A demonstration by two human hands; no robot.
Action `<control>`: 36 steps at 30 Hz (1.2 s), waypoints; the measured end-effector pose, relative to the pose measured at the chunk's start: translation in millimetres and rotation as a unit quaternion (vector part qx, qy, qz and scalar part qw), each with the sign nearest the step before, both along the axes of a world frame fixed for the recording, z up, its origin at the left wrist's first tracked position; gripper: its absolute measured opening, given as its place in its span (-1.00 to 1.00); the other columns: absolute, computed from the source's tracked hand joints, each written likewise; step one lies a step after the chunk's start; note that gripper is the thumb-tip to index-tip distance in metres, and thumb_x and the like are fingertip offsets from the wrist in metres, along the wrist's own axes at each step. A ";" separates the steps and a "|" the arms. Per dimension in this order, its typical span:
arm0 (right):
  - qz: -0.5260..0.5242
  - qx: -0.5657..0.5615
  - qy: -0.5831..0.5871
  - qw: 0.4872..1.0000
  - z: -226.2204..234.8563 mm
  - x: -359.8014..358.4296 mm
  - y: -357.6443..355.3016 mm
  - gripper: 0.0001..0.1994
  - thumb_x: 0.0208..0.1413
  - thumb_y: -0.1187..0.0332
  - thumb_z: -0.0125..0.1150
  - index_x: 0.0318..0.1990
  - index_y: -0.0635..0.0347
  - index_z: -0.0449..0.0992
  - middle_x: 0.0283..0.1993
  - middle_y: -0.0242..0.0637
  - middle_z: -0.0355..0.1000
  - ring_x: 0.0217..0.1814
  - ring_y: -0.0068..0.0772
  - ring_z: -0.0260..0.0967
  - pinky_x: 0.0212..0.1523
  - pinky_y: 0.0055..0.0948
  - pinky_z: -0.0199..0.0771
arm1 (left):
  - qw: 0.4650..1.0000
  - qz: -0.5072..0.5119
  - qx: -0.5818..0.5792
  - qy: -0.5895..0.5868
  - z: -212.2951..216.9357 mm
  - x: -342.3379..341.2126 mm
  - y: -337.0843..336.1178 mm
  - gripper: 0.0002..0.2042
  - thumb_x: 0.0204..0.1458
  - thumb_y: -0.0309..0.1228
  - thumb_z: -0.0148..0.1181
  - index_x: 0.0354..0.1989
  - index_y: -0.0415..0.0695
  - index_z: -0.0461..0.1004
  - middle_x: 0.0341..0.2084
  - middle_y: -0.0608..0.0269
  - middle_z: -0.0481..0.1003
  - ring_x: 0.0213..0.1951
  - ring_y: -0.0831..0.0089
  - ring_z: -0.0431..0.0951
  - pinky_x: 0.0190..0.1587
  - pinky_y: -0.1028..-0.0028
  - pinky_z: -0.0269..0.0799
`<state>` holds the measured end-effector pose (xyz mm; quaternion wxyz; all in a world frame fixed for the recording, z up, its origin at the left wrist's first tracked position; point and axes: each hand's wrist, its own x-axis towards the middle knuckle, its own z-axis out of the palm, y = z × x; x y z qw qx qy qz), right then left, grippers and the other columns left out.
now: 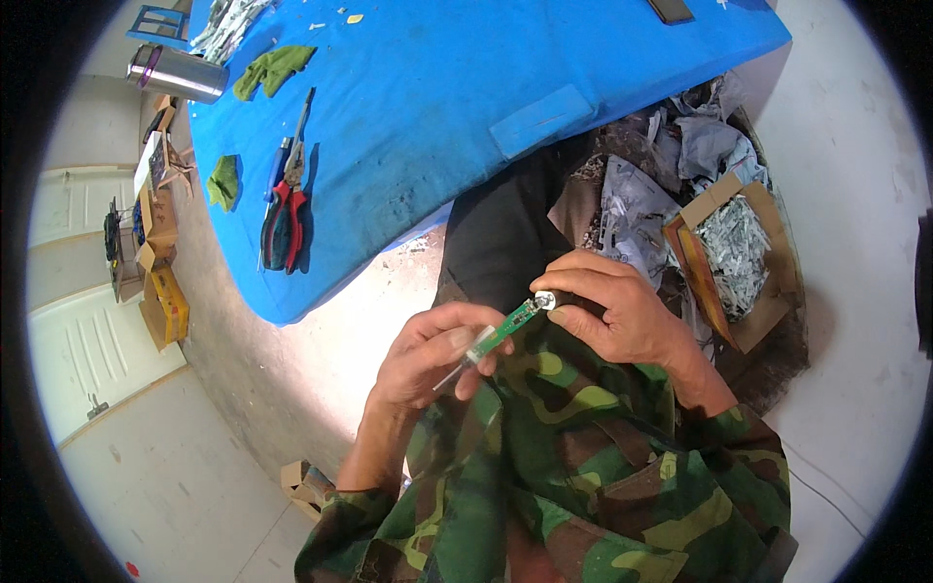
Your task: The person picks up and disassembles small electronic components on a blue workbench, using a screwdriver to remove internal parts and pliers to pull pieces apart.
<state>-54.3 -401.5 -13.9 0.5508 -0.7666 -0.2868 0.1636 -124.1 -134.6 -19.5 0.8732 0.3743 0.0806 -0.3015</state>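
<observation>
Over my lap I hold a narrow green circuit board (509, 328) at a slant. My left hand (428, 352) pinches its lower end between thumb and fingers, where a pale part and a thin grey rod stick out. At the upper end sits a small round white piece (546, 300), gripped by the thumb and forefinger of my right hand (614, 309). Away on the blue-covered table (418, 126) lie pliers (284, 219) with red and black handles, beside a blue-handled tool (278, 167). Neither hand touches them.
Green cloth pieces (275, 70), a metal flask (185, 75) and a pile of pale strips (225, 29) occupy the table's left side. To my right, an open cardboard box (777, 248) holds white scraps, next to grey plastic bags (632, 209). Cartons (160, 228) stand far left.
</observation>
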 end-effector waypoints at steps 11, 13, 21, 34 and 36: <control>0.060 0.055 0.078 0.994 -20.3 1.4 11.4 -0.69 0.12 0.42 0.31 0.02 0.30 0.57 -0.10 -0.19 0.51 -0.15 -0.36 0.49 -0.21 -0.42 0.49 | 0.999 0.026 -0.035 0.024 -9.3 -8.6 -8.1 -0.74 0.21 -0.34 0.23 -0.07 -0.29 0.52 -0.28 0.05 0.60 -0.45 0.53 0.54 -0.55 0.59 0.41; 0.076 0.012 0.160 0.984 -6.6 4.3 8.0 -0.69 0.11 0.42 0.32 0.01 0.31 0.58 -0.10 -0.19 0.52 -0.09 -0.30 0.50 -0.13 -0.40 0.48 | 0.999 0.015 -0.023 0.036 -9.1 -6.8 -4.8 -0.76 0.20 -0.35 0.23 -0.09 -0.27 0.51 -0.29 0.07 0.60 -0.46 0.53 0.54 -0.55 0.59 0.41; 0.056 0.009 -0.003 0.998 -9.0 -0.9 7.4 -0.68 0.00 0.51 0.46 -0.04 0.25 0.62 -0.14 -0.18 0.53 -0.18 -0.22 0.53 -0.22 -0.35 0.52 | 0.989 -0.051 0.118 0.071 7.7 -0.7 -9.3 -0.85 0.23 -0.37 0.26 -0.21 -0.18 0.49 -0.38 0.21 0.59 -0.46 0.59 0.53 -0.57 0.67 0.35; -0.035 -0.169 -0.250 0.953 5.5 -25.8 26.5 -0.81 0.07 0.29 0.36 -0.30 0.13 0.47 -0.42 -0.31 0.33 -0.41 -0.21 0.46 -0.40 -0.30 0.46 | 0.780 0.006 0.568 -0.262 13.4 -1.3 -30.8 -0.91 0.16 -0.50 0.30 -0.29 -0.25 0.53 -0.51 0.20 0.55 -0.50 0.47 0.52 -0.44 0.44 0.40; -0.045 -0.193 -0.260 0.945 2.4 -31.3 31.3 -0.78 0.04 0.30 0.38 -0.23 0.16 0.49 -0.40 -0.31 0.34 -0.41 -0.23 0.46 -0.39 -0.32 0.47 | 0.729 0.029 0.614 -0.300 7.1 -4.4 -39.6 -0.91 0.11 -0.53 0.31 -0.30 -0.26 0.52 -0.50 0.09 0.55 -0.48 0.27 0.57 -0.40 0.36 0.45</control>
